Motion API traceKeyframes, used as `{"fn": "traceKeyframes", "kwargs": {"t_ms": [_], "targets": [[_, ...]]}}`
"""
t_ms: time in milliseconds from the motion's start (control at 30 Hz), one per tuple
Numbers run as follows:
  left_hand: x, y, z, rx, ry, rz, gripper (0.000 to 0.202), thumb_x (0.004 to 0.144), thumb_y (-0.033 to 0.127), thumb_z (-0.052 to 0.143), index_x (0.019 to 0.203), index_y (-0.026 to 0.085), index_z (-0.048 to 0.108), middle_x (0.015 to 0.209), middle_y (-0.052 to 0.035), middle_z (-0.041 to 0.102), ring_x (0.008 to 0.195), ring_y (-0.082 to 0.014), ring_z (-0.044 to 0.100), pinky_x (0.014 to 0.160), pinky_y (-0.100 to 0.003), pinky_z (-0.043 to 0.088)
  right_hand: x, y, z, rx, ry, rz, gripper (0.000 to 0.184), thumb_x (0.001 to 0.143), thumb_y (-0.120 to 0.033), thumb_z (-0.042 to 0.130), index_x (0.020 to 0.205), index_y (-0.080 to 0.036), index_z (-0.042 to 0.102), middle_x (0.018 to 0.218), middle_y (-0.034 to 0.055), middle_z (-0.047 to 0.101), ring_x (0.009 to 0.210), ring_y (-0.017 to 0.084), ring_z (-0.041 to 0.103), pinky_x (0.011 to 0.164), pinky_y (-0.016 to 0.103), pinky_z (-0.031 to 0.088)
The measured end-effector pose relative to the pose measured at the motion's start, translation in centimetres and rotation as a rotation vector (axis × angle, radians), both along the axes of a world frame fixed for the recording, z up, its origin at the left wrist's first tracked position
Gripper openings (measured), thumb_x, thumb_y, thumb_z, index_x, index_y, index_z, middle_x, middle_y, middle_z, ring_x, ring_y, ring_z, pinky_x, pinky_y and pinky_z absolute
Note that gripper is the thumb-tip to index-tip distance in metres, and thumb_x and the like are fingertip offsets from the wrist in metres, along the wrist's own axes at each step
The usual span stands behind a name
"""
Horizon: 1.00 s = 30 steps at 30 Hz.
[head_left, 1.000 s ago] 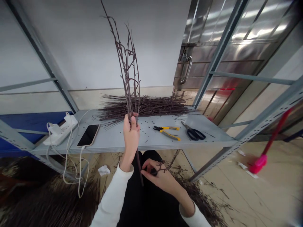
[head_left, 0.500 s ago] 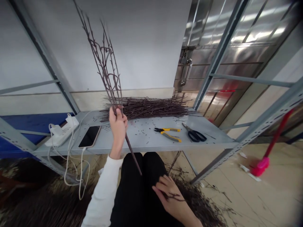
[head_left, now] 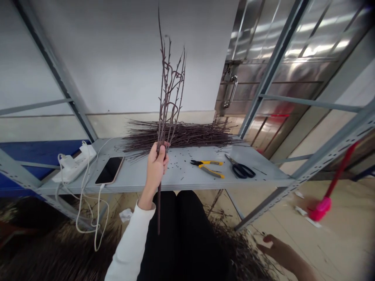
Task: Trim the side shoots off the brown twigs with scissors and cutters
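Around the left hand (head_left: 156, 163), the twigs (head_left: 164, 111) it holds stand in the way at 12 o'clock; behind them, the twig pile (head_left: 203, 136) blocks from 10 to 2. At 3 o'clock I see pliers (head_left: 202, 165), then scissors (head_left: 240, 170), but before them a hand could pass. Toward 9 also, until the phone (head_left: 109, 170).

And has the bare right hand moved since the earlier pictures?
Yes, rightward: the right hand has passed from left to right of the grey metal shelf's right leg.

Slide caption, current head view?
Left hand holding branched twigs upright; right hand off to the side; pliers, scissors on shelf.
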<state>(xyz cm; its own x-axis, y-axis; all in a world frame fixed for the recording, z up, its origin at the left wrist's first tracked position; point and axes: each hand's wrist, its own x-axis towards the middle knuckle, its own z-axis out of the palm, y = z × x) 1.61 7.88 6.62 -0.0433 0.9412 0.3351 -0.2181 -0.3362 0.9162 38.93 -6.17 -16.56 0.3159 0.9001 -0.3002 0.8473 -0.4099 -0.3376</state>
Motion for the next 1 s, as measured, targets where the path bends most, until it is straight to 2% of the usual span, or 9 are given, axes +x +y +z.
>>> {"fn": "traceKeyframes", "kwargs": {"t_ms": [133,267,333,433,533,633,733,833,1000], "targets": [[0.1,-0.2,0.2,0.009,0.03,-0.023,0.025,0.084,0.045,0.055,0.093,0.021,0.054,0.044,0.0118,0.032,0.032,-0.004,0.019,0.029,-0.014,0.016,-3.6,1.5,4.3,0.106,0.086,0.012,0.021,0.076,-0.043,0.042,0.069,-0.026,0.053,0.075,0.0135,0.07,0.078,0.032,0.067,0.077,0.045,0.048],[0.3,-0.7,0.1,-0.003,0.039,-0.031,0.029,0.082,0.048,0.057,0.091,0.02,0.055,0.042,0.0118,0.034,0.032,-0.0041,0.018,0.029,-0.014,0.014,-12.0,2.8,9.4,0.186,0.508,0.323,0.035,0.087,-0.049,0.036,0.097,-0.024,0.059,0.097,0.0091,0.07,0.093,0.024,0.065,0.085,0.037,0.047],[0.3,-1.0,-0.1,-0.03,0.047,-0.055,0.03,0.082,0.049,0.057,0.092,0.02,0.055,0.041,0.0119,0.034,0.031,-0.004,0.017,0.029,-0.014,0.013,-16.7,3.1,10.2,0.037,0.813,0.555,0.039,0.087,-0.053,0.041,0.1,-0.023,0.062,0.095,0.0064,0.07,0.091,0.021,0.064,0.082,0.035,0.048],[0.2,-1.6,-0.7,-0.064,0.068,-0.073,0.031,0.082,0.05,0.056,0.092,0.02,0.056,0.041,0.0119,0.033,0.032,-0.004,0.017,0.03,-0.014,0.013,-22.7,3.5,7.9,-0.464,1.23,0.844,0.045,0.079,-0.06,0.052,0.09,-0.019,0.07,0.081,0.0033,0.07,0.08,0.016,0.066,0.075,0.028,0.049],[-0.3,-2.5,-1.7,-0.114,0.101,-0.093,0.032,0.083,0.05,0.055,0.094,0.02,0.056,0.042,0.0113,0.034,0.033,-0.0043,0.018,0.031,-0.015,0.013,-26.6,4.6,3.4,-0.673,1.207,0.713,0.042,0.075,-0.057,0.058,0.069,-0.018,0.071,0.067,0.001,0.067,0.061,0.01,0.062,0.06,0.02,0.047],[-1.1,-3.5,-2.8,-0.193,0.127,-0.151,0.036,0.085,0.052,0.052,0.099,0.02,0.055,0.042,0.0116,0.034,0.033,-0.0039,0.015,0.031,-0.016,0.012,-27.9,6.6,0.1,-0.604,0.995,0.552,0.05,0.082,-0.051,0.05,0.051,-0.014,0.063,0.051,0.0029,0.06,0.048,0.013,0.058,0.055,0.025,0.046],[-1.9,-4.2,-3.3,-0.238,0.159,-0.162,0.039,0.084,0.054,0.051,0.098,0.018,0.056,0.041,0.011,0.033,0.033,-0.0038,0.016,0.032,-0.017,0.01,-27.0,8.8,-0.8,-0.323,0.896,0.445,0.045,0.088,-0.043,0.042,0.056,-0.015,0.06,0.06,0.0051,0.062,0.067,0.019,0.064,0.068,0.031,0.047],[-2.1,-4.7,-3.5,-0.285,0.188,-0.151,0.039,0.083,0.055,0.052,0.097,0.019,0.058,0.041,0.0098,0.035,0.034,-0.0043,0.019,0.033,-0.018,0.01,-25.6,10.4,0.0,-0.044,0.819,0.366,0.03,0.09,-0.032,0.038,0.072,-0.018,0.058,0.082,0.0052,0.065,0.091,0.02,0.06,0.081,0.031,0.043],[-1.8,-5.1,-4.3,-0.33,0.185,-0.111,0.038,0.083,0.055,0.053,0.099,0.021,0.059,0.044,0.0089,0.037,0.036,-0.0048,0.02,0.035,-0.018,0.01,-24.7,11.0,3.8,0.017,0.807,0.543,0.018,0.085,-0.031,0.049,0.08,-0.018,0.061,0.076,0.0016,0.064,0.073,0.017,0.06,0.069,0.028,0.045]]}}
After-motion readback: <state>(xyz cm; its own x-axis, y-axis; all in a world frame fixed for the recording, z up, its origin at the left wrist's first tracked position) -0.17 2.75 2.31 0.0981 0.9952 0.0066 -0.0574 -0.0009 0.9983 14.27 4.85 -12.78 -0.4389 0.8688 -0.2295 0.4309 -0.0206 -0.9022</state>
